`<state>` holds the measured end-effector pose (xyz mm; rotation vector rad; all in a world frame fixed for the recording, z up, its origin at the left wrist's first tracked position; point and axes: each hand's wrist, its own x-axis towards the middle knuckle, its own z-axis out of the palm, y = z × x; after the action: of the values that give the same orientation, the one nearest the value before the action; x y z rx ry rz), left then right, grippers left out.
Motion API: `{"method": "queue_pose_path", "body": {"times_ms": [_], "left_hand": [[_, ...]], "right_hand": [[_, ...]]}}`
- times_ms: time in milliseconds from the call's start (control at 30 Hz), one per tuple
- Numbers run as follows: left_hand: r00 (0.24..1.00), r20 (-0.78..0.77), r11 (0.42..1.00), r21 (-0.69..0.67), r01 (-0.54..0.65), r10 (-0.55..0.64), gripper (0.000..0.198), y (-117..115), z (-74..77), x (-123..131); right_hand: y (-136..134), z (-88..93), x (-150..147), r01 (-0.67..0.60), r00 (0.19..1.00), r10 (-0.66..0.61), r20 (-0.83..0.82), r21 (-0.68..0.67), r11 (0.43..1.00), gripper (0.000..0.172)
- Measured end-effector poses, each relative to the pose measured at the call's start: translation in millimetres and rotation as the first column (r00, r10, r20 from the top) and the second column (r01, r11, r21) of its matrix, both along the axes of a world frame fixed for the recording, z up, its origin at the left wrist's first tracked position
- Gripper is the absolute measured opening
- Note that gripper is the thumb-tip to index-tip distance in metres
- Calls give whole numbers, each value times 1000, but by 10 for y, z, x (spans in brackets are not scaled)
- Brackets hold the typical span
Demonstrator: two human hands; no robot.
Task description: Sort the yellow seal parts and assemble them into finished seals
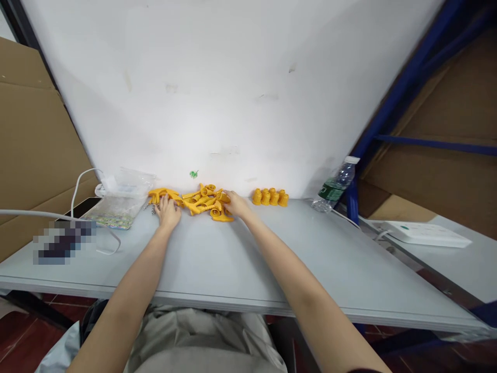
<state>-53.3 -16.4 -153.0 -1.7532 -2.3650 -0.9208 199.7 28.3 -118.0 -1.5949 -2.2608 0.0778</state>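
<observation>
Left hand [168, 211] and right hand [235, 203] bracket yellow tubular plastic parts [200, 199] along our desk's [221, 259] back edge, perhaps corralling them; finger grip we cannot tell.

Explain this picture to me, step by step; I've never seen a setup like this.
There is no robot here: two bare hands belong to a person wearing a camera on their head. This single picture comes from that camera, looking forward and down, so the forearms stretch away from you.

On the pale grey tabletop, against a white upright panel, lies a heap of glossy orange-yellow pieces. To its right stands a short row of small orange-yellow cup-shaped pieces. Farther right leans a clear plastic bottle with a green label and white cap; at left lies a clear plastic bag.

The left hand and right hand are at opposite ends of the heap. Whether either grips a piece is unclear.
</observation>
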Motion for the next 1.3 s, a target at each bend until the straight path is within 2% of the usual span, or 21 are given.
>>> {"method": "queue_pose_path", "body": {"times_ms": [67, 133, 233, 333, 433, 533, 633, 733, 800, 933, 1000, 1100, 1233, 1300], "left_hand": [[999, -32, 996, 83, 13, -10, 27, -45, 68, 46], [997, -59, 986, 160, 55, -46, 29, -96, 147, 106], [986, -94, 956, 247, 157, -137, 31, -168, 242, 212], [956, -128, 915, 279, 291, -265, 34, -223, 282, 325], [890, -139, 854, 250, 456, -434, 39, -266, 283, 434], [809, -139, 771, 248, 587, -571, 43, -306, 270, 521], [763, -139, 722, 253, 644, -631, 48, -334, 255, 567], [795, -136, 764, 222, 605, -591, 52, -328, 231, 559], [817, -138, 791, 202, 577, -560, 51, -301, 208, 527], [816, -173, 779, 242, 578, -552, 42, -228, 169, 436], [827, -200, 780, 278, 561, -525, 37, -209, 166, 400], [852, -237, 804, 286, 521, -467, 33, -217, 183, 372], [849, -273, 830, 220, 513, -452, 30, -243, 201, 389], [842, -269, 833, 183, 522, -468, 29, -247, 196, 419]], "right_hand": [[21, 38, -99, 64, 994, -63, 90, -10, 998, 45], [18, 57, -137, 106, 983, -111, 145, 37, 994, 35], [-23, 52, -113, 125, 981, -137, 134, 91, 988, 27], [-90, 39, -48, 163, 986, -167, 26, 115, 980, 27], [-198, 50, -1, 196, 966, -161, -202, 170, 966, 36], [-351, 70, -1, 162, 883, -7, -470, 290, 943, 47], [-490, 67, -39, 80, 763, 188, -618, 380, 922, 38], [-555, 36, -85, -57, 663, 337, -668, 404, 913, 23], [-560, 6, -112, -177, 606, 416, -678, 395, 902, 21], [-540, -56, -138, -344, 542, 525, -656, 398, 851, 22], [-529, -78, -132, -366, 565, 546, -619, 405, 838, 22], [-514, -94, -100, -364, 680, 514, -523, 368, 856, 18], [-496, -92, -42, -318, 891, 391, -230, 297, 900, 23], [-496, -85, -22, -277, 945, 314, -89, 287, 917, 21]]}}
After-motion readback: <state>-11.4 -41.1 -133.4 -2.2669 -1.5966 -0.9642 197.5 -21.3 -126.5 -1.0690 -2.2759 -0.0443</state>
